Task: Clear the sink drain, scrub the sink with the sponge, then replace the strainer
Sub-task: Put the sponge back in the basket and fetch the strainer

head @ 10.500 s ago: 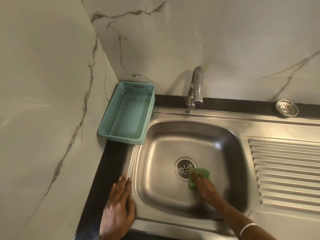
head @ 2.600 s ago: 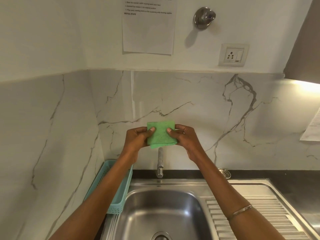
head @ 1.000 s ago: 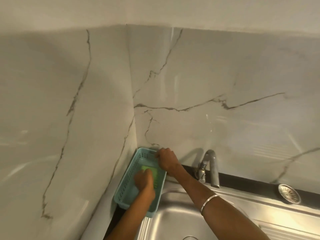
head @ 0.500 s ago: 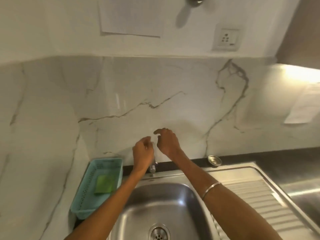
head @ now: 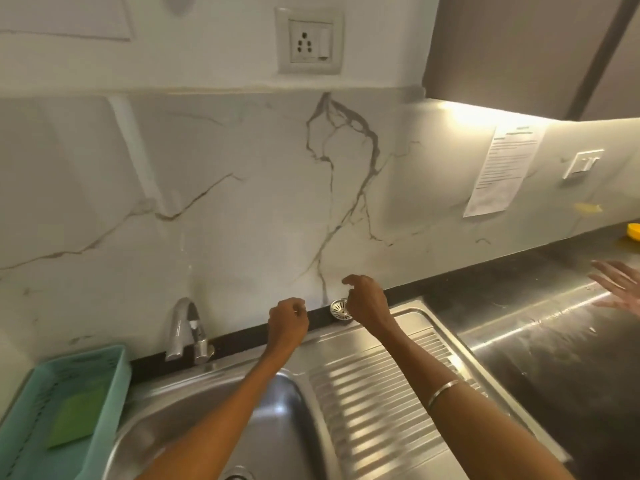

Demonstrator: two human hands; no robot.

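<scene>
Near the middle of the frame both bare hands are raised in front of the marble backsplash (head: 242, 209), and neither holds anything. The left hand (head: 287, 322) has its fingers loosely curled in toward the palm. The right hand (head: 367, 299), a thin bangle (head: 445, 393) on its forearm, hangs with the fingers bent downward and slightly apart, just right of and partly in front of the strainer (head: 338, 308). The strainer, a small round perforated metal piece, sits on the dark ledge at the foot of the backsplash, behind the ribbed drainboard (head: 374, 393); whether the fingers actually touch it is hard to say from this angle, though they look to be a little clear of it. The sink (head: 207, 410) fills the lower middle, with part of the drain (head: 239, 474) showing at the bottom edge and the tap (head: 187, 327) behind the basin to the left. At lower left the green sponge (head: 78, 419) lies flat inside the teal basket (head: 114, 393). At upper centre is a wall socket (head: 310, 43), at right a taped paper sheet (head: 504, 171), and at the far right edge another person's open hand (head: 620, 285) over the steel counter (head: 554, 334).
</scene>
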